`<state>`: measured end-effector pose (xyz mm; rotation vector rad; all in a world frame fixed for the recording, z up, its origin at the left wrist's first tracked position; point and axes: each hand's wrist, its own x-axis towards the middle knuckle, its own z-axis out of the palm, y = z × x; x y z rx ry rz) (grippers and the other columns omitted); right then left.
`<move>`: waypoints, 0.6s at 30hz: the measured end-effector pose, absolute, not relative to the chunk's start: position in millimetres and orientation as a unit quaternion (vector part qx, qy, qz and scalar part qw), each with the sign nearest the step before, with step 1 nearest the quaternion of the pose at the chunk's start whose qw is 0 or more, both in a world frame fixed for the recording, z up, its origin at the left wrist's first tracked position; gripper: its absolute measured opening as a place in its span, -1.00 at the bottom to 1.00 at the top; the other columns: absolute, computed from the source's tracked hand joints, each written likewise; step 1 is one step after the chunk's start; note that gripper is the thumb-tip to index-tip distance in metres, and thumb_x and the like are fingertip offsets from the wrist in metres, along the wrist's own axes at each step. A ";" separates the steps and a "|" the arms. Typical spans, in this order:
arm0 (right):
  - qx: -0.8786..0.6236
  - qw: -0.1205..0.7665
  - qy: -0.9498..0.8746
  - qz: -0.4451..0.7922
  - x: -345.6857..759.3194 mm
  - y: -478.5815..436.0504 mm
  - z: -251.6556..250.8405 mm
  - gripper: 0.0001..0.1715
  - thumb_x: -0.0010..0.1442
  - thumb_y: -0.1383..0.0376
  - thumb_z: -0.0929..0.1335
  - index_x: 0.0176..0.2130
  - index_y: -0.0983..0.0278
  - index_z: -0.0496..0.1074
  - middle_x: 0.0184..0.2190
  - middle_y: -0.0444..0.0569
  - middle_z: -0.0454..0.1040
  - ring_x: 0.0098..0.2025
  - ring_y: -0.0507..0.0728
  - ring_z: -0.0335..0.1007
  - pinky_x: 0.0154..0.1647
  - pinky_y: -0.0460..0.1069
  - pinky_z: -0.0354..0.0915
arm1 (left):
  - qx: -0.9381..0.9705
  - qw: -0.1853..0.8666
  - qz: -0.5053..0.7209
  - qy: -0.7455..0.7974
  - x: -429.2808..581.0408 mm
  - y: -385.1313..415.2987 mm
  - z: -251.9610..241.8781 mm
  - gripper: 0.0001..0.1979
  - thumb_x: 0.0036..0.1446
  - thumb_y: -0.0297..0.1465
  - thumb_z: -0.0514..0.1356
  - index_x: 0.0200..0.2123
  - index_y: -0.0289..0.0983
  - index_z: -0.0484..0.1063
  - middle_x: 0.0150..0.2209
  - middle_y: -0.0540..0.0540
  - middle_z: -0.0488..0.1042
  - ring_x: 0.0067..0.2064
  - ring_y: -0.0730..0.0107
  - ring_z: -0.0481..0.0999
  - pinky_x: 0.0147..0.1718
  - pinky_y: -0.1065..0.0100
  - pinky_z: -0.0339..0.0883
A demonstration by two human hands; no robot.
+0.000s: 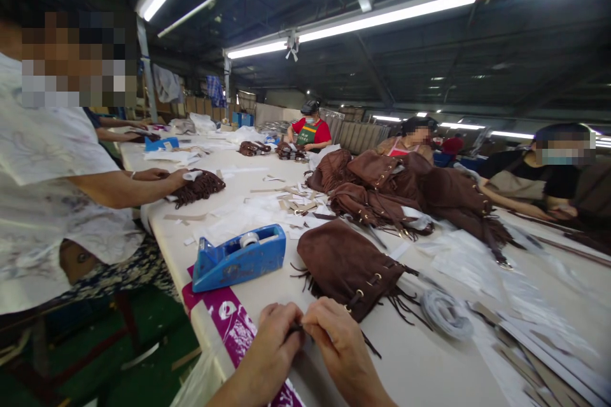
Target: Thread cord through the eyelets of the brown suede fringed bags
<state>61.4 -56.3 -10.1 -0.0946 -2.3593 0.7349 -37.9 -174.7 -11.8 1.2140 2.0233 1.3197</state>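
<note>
My left hand (277,346) and my right hand (334,340) meet low in the middle of the view, fingers pinched together. Between them is a small dark strip (296,327), partly hidden by the fingers. Just beyond lies a brown fringed bag (346,261) with gold-coloured eyelets, its opening toward the right. A blue tape dispenser (241,259) stands to the left of the bag, near the table's left edge. A coil of clear material (446,315) rests to the bag's right.
A pile of brown bags (396,187) covers the table's right middle. Paper scraps (298,200) and clear plastic (477,261) lie about. At left a person (71,191) handles a fringed brown piece (200,187). Other people work across the table. Brown strips (544,356) lie at lower right.
</note>
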 end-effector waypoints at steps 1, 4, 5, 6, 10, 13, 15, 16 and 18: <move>-0.021 0.333 -0.904 0.266 62.7 -55.8 -11.7 -0.73 0.30 0.38 0.22 -0.43 0.22 0.35 -0.44 -0.12 0.39 -0.35 0.08 0.27 -0.32 -0.02 0.14 | 0.444 0.216 0.468 0.732 -37.8 -174.6 -11.5 -0.90 0.02 -0.44 0.01 -0.38 -0.20 0.30 -0.28 -0.06 0.36 -0.10 0.18 0.26 -0.06 0.24 0.10; 0.031 0.358 -0.906 0.222 67.4 -53.4 -14.7 -0.71 0.32 0.37 0.19 -0.38 0.22 0.39 -0.41 -0.08 0.42 -0.34 0.09 0.28 -0.34 -0.02 0.16 | 0.454 0.209 0.458 0.735 -36.9 -173.4 -11.6 -0.90 0.02 -0.45 0.00 -0.41 -0.20 0.29 -0.29 -0.06 0.35 -0.10 0.18 0.26 -0.07 0.24 0.10; 0.048 0.366 -0.906 0.208 68.8 -52.5 -15.4 -0.70 0.33 0.37 0.18 -0.37 0.22 0.40 -0.41 -0.08 0.44 -0.33 0.09 0.28 -0.34 -0.01 0.17 | 0.452 0.206 0.460 0.736 -36.6 -172.9 -11.6 -0.90 0.01 -0.46 0.00 -0.42 -0.20 0.28 -0.29 -0.06 0.35 -0.10 0.18 0.25 -0.07 0.24 0.11; 0.062 0.371 -0.905 0.198 70.0 -51.5 -16.1 -0.68 0.34 0.36 0.17 -0.36 0.22 0.42 -0.40 -0.07 0.45 -0.33 0.09 0.29 -0.33 -0.01 0.19 | 0.450 0.205 0.463 0.736 -36.5 -172.3 -11.6 -0.90 0.00 -0.46 -0.01 -0.42 -0.20 0.28 -0.29 -0.07 0.35 -0.10 0.18 0.25 -0.07 0.24 0.11; 0.082 0.356 -0.915 0.170 72.3 -47.4 -19.4 -0.62 0.37 0.31 0.13 -0.32 0.21 0.45 -0.36 -0.03 0.47 -0.30 0.11 0.32 -0.30 0.01 0.25 | 0.435 0.224 0.481 0.728 -39.5 -169.9 -12.1 -0.90 -0.06 -0.45 0.01 -0.44 -0.21 0.31 -0.34 -0.05 0.33 -0.12 0.19 0.27 -0.07 0.25 0.12; 0.086 0.326 -0.930 0.146 73.7 -45.8 -20.1 -0.63 0.37 0.31 0.13 -0.29 0.21 0.45 -0.32 -0.01 0.48 -0.26 0.12 0.34 -0.27 0.01 0.29 | 0.413 0.255 0.505 0.714 -43.7 -168.0 -17.2 -0.89 -0.09 -0.43 0.05 -0.45 -0.21 0.34 -0.35 -0.02 0.34 -0.16 0.22 0.32 -0.13 0.28 0.18; 0.097 0.303 -0.938 0.136 75.7 -45.8 -18.3 -0.66 0.36 0.33 0.13 -0.27 0.24 0.44 -0.28 0.02 0.48 -0.22 0.14 0.34 -0.22 0.02 0.31 | 0.394 0.291 0.527 0.694 -45.3 -166.0 -21.5 -0.90 -0.10 -0.41 0.07 -0.44 -0.21 0.34 -0.39 0.00 0.36 -0.22 0.25 0.36 -0.20 0.31 0.23; 0.104 0.295 -0.940 0.134 77.2 -45.8 -16.6 -0.67 0.35 0.35 0.13 -0.26 0.25 0.43 -0.26 0.04 0.48 -0.20 0.15 0.34 -0.20 0.02 0.32 | 0.383 0.314 0.542 0.679 -45.8 -164.7 -23.0 -0.90 -0.11 -0.40 0.07 -0.43 -0.21 0.34 -0.42 0.01 0.36 -0.26 0.27 0.38 -0.24 0.32 0.25; 0.118 0.285 -0.942 0.136 80.3 -45.2 -12.1 -0.71 0.32 0.40 0.15 -0.22 0.27 0.42 -0.22 0.07 0.47 -0.16 0.17 0.33 -0.15 0.04 0.34 | 0.362 0.367 0.573 0.637 -47.1 -162.2 -23.9 -0.88 -0.15 -0.38 0.09 -0.43 -0.22 0.31 -0.49 0.04 0.35 -0.36 0.31 0.40 -0.33 0.34 0.25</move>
